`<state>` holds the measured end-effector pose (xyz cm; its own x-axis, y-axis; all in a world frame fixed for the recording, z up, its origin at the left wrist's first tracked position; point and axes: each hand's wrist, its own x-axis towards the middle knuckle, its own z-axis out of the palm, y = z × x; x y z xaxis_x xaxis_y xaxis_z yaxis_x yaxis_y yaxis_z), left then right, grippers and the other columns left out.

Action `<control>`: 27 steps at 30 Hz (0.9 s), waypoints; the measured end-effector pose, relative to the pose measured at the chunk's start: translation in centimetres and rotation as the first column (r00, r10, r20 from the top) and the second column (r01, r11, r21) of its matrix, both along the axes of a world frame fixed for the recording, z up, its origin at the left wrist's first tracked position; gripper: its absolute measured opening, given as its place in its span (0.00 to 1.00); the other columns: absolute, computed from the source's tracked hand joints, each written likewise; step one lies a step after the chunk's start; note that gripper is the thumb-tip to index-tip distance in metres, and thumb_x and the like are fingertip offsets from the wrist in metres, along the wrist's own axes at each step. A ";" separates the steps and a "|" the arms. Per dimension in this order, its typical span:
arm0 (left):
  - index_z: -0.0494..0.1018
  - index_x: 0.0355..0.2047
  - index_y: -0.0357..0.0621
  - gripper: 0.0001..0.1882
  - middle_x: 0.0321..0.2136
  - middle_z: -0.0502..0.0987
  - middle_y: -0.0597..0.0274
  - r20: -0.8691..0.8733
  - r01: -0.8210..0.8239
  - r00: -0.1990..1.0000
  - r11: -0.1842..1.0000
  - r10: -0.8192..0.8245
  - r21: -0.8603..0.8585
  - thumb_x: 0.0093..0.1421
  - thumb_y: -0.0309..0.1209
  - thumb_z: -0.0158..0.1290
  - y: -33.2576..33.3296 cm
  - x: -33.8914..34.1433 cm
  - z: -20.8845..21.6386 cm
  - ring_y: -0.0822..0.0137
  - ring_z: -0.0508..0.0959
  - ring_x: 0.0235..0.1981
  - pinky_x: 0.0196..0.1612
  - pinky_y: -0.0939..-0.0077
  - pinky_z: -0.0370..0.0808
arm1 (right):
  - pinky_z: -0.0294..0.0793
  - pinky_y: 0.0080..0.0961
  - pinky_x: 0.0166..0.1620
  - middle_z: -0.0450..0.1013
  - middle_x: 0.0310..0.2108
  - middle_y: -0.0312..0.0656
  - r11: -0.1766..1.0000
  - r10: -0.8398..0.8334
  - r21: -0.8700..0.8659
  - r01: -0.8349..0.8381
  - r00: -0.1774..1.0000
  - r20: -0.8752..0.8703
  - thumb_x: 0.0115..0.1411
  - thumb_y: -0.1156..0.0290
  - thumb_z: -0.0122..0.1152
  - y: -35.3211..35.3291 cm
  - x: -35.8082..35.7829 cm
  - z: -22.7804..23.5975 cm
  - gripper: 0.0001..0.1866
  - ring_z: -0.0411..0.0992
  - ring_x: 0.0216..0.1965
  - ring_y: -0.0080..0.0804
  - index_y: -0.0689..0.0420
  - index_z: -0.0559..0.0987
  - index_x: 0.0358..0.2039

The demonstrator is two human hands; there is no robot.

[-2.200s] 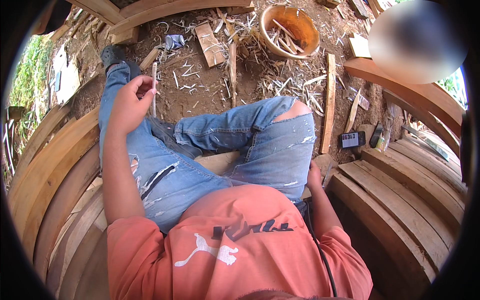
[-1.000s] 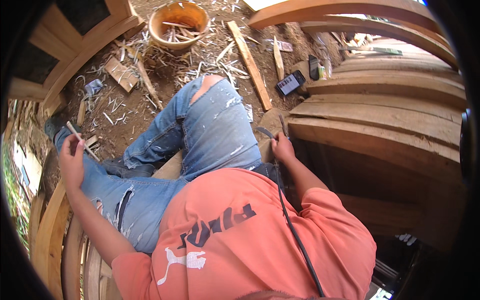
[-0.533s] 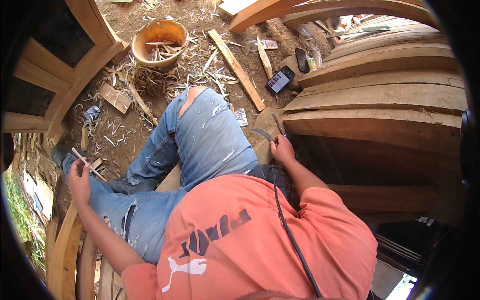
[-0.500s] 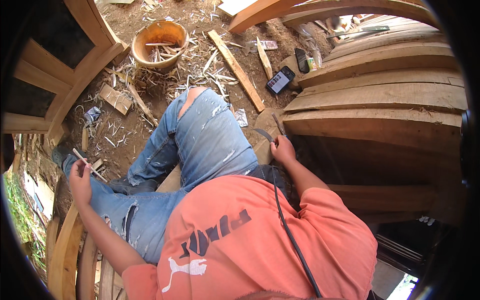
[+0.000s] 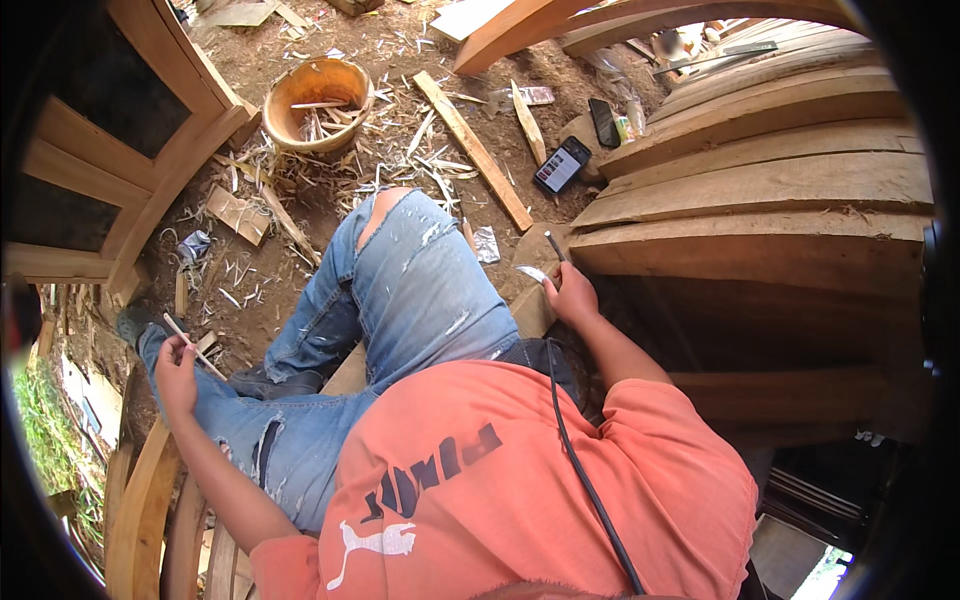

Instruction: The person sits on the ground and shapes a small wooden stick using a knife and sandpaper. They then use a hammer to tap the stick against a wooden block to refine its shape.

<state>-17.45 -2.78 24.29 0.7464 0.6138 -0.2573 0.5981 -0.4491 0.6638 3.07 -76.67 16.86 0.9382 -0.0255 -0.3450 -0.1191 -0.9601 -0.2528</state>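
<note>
Off to the left, my left hand point(image 5: 178, 378) pinches a thin pale wooden stick point(image 5: 211, 363) between thumb and fingers, above my left lower leg. My right hand point(image 5: 573, 297) is closed round a small knife with a curved blade point(image 5: 532, 272). Its dark handle point(image 5: 554, 245) sticks out past my fingers. Stick and knife are well apart, on either side of my bent knee in torn blue jeans point(image 5: 430, 290).
A round bucket point(image 5: 287, 100) holding thin sticks stands ahead among wood shavings. A long wooden strip point(image 5: 470, 145) and two phones, one lit point(image 5: 562, 165), lie on the dirt. Stacked planks point(image 5: 760, 190) rise at right; a wooden frame point(image 5: 165, 170) stands left.
The view has shifted slightly, so the scene sits a little lower. The knife has turned in my right hand, and its blade looks brighter. The left hand keeps its hold on the stick.
</note>
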 end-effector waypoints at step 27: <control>0.83 0.46 0.39 0.11 0.38 0.88 0.58 0.133 -0.150 0.986 0.902 0.104 0.406 0.67 0.30 0.62 0.0 3.9 13.4 0.66 0.87 0.41 0.49 0.69 0.81 | 0.74 0.44 0.61 0.77 0.56 0.52 0.700 0.305 0.558 -0.446 0.893 0.332 0.68 0.61 0.68 14.5 3.6 1.9 0.28 0.76 0.56 0.51 0.57 0.73 0.64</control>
<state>-13.59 -2.82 37.71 0.6639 0.7388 0.1158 0.6049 -0.6216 0.4978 6.64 -62.16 18.78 0.8703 0.4913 0.0345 0.3380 -0.5449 -0.7673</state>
